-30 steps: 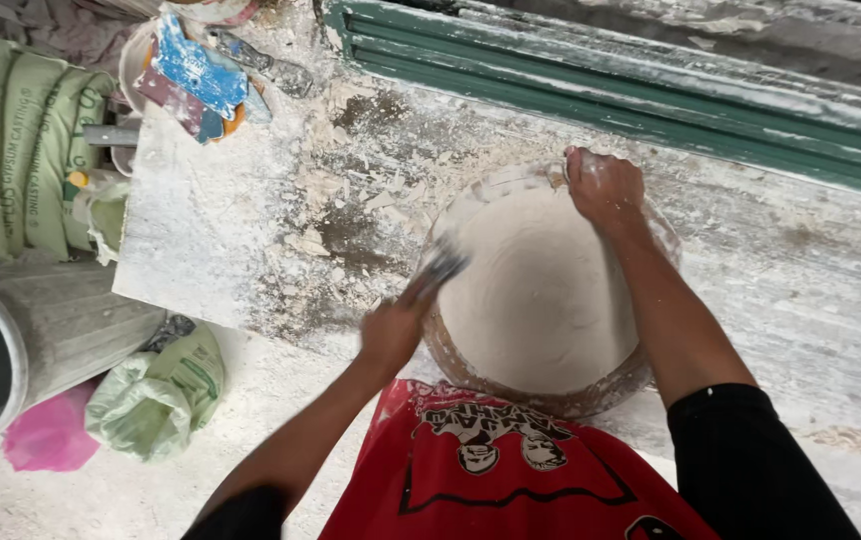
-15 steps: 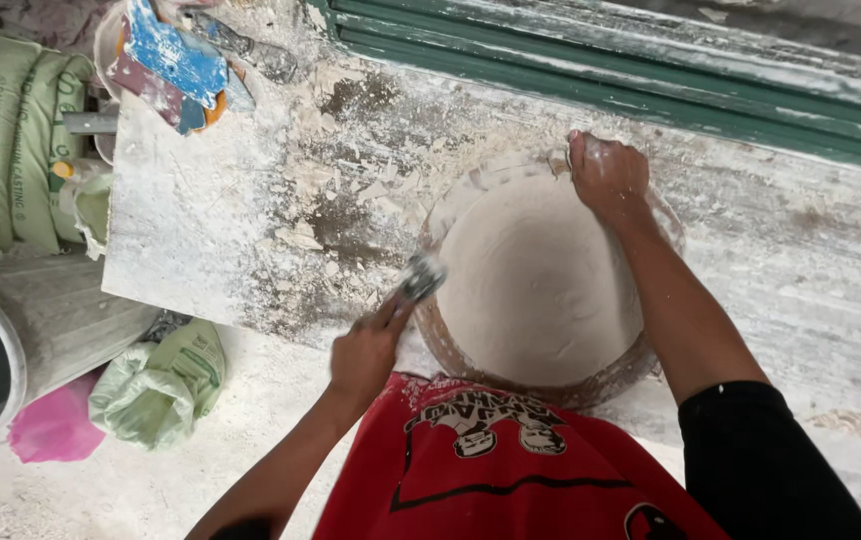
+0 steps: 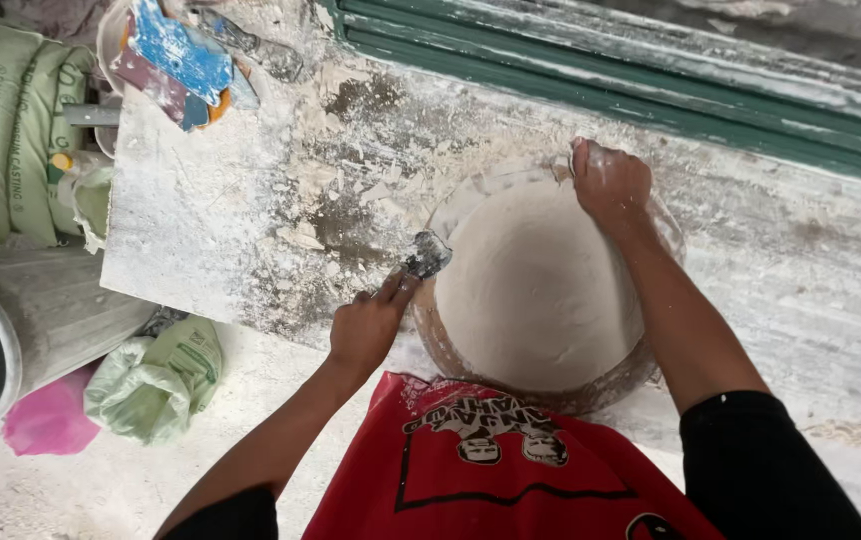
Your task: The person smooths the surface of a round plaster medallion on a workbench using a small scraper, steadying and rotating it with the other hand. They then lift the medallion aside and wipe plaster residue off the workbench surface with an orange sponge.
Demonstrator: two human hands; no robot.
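A round bowl (image 3: pixel 641 375) sits on a dusty white board (image 3: pixel 201 230), near its front edge and just before the person's red shirt (image 3: pixel 491 470); it is filled almost to the rim with a smooth white plaster mass (image 3: pixel 536 290), domed in the middle; the bowl's wall is smeared brown and white. The right hand (image 3: pixel 609 182) is closed over the far rim, fingers curled on it; the left hand (image 3: pixel 371 325) is closed around a small scraper (image 3: pixel 426 255), whose plaster-caked blade touches the bowl's left rim. Outward, dried crumbs and dark patches spread over the board; at its far left corner lies a blue and orange wrapper (image 3: pixel 186 55). Left of the board stand pale green sacks (image 3: pixel 1 130), a grey bucket (image 3: pixel 21 330) whose inside is dark, a crumpled green bag (image 3: pixel 156 380) and a pink bag (image 3: pixel 46 420); a green frame (image 3: pixel 651 90) runs behind.
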